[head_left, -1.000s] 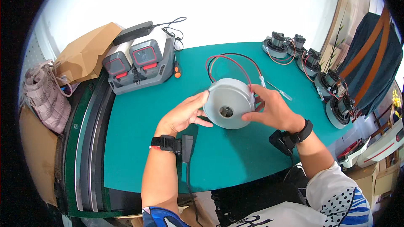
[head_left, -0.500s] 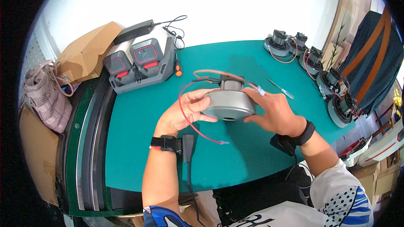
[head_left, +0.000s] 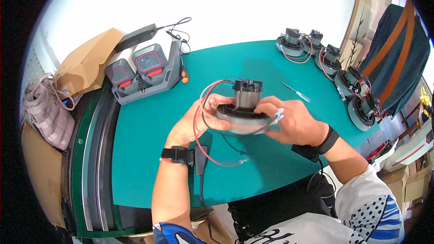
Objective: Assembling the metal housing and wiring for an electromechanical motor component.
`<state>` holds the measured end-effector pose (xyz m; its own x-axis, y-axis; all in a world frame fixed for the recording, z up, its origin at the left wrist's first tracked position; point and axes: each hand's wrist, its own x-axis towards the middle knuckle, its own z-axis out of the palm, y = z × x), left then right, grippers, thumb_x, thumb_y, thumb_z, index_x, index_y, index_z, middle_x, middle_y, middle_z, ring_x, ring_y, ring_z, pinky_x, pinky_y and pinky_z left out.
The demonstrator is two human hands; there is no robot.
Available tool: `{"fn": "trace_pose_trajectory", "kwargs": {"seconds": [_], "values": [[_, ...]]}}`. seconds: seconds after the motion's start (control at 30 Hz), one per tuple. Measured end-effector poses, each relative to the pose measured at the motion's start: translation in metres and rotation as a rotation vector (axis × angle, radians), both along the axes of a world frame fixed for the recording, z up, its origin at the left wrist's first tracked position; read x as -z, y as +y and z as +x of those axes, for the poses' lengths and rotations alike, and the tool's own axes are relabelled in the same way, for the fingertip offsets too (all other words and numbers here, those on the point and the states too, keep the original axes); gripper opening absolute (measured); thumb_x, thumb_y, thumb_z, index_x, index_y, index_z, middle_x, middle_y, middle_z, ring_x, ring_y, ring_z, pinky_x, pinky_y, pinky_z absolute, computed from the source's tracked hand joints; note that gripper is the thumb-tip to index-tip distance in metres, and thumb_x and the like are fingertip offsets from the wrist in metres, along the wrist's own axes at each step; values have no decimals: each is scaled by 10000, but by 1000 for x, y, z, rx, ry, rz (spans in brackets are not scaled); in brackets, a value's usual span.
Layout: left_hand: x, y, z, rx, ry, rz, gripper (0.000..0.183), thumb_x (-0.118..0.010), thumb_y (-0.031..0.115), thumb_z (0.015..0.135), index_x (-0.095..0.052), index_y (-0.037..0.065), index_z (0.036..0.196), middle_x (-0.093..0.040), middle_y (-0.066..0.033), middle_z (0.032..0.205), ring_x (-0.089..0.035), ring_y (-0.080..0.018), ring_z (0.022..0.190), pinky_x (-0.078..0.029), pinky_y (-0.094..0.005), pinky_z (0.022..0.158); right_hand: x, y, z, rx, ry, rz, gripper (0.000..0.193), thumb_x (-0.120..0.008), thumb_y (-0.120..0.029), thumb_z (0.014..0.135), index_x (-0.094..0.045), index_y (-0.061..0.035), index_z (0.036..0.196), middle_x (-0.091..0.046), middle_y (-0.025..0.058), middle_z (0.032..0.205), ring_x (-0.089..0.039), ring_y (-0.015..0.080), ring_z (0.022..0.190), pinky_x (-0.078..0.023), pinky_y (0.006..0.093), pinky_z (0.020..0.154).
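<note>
Between my hands I hold a vacuum-type fan motor [head_left: 247, 97], a silver-grey round housing with a black top and a narrower motor block standing up from it. My left hand [head_left: 195, 119] grips the housing's left side, fingers behind and thumb at the front. My right hand [head_left: 289, 119] closes on the right side, with its fingers reaching over the top rim. A red wire [head_left: 196, 126] loops down past my left hand to a clear-sleeved connector [head_left: 244, 160]. A dark wire sweeps across the housing's front to a second clear connector [head_left: 279, 115] by my right fingers.
Several similar motors [head_left: 348, 81] line the table's right edge. A screwdriver [head_left: 296, 92] with a clear handle lies before them. Back left stand a grey battery holder [head_left: 144, 90], an orange-tipped tool [head_left: 184, 76] and a cardboard box [head_left: 90, 58]. A pale shoe [head_left: 49, 113] sits far left.
The motor has tipped so that its top now faces me more, hiding the underside hole. My right fingers have shifted onto the rim. The wires have swung down around the front.
</note>
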<state>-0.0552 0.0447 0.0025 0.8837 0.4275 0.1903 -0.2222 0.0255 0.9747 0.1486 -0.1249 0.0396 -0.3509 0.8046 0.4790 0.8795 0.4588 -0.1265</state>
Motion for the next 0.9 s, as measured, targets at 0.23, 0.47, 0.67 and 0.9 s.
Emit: {"fn": "trace_pose_trajectory", "kwargs": {"seconds": [0.23, 0.47, 0.67, 0.9], "values": [[-1, -3, 3, 71, 150, 4, 949, -903, 64, 452, -449, 21, 1284, -516, -68, 1256, -459, -213, 1192, -318, -353, 1049, 10, -4, -3, -45, -48, 11, 234, -542, -8, 749, -456, -30, 965, -502, 133, 996, -599, 295, 805, -503, 370, 599], [0, -2, 3, -71, 174, 205, 853, -850, 7, 568, -435, -2, 1313, -503, -136, 1289, -504, -229, 1167, -408, -386, 1008, 22, 2, 25, -80, -148, 106, 136, -511, -14, 776, -454, -7, 900, -500, 151, 983, -595, 293, 786, -508, 367, 598], [10, 10, 2, -110, 253, 13, 639, -743, -82, 687, -493, 7, 1269, -568, -120, 1194, -605, -182, 988, -528, -298, 833, 30, 9, 38, -63, -180, 150, 109, -540, 5, 769, -489, -3, 865, -512, 158, 1085, -595, 298, 771, -520, 345, 632], [4, 4, 1, -121, 275, 21, 511, -735, -6, 733, -546, -3, 1208, -616, -107, 1103, -616, -175, 949, -503, -316, 851, 23, 21, 46, 28, -154, -104, 176, -530, 30, 748, -481, 16, 917, -474, 153, 974, -571, 323, 829, -500, 379, 660]]}}
